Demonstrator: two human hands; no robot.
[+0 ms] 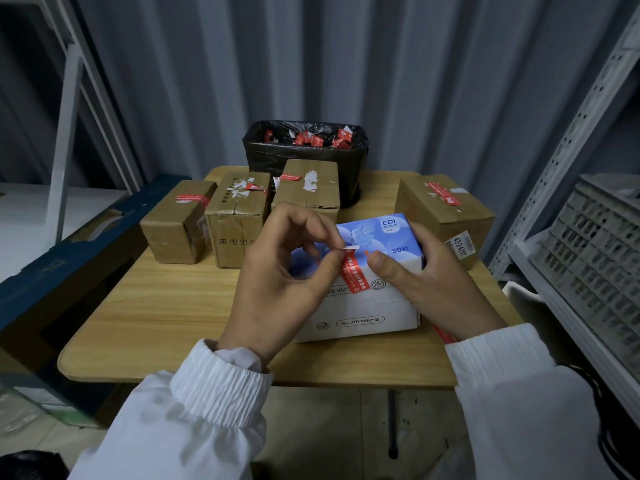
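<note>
Left hand [287, 271] pinches lifted tip of red seal sticker [353, 277] | strip runs from the tip toward the person | right hand [426, 282] grips blue-and-white box [363, 308], thumb just right of strip

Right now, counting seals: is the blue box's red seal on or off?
Half off: left hand pinches the lifted end of the red seal; rest sticks to the blue box.

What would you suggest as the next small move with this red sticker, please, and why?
Probably pull the lifted end toward you to peel the red sticker off. The left hand pinches its curled-up end, the rest lies stuck across the box, and the right hand grips the box steady. The bin behind holds peeled stickers.
</note>
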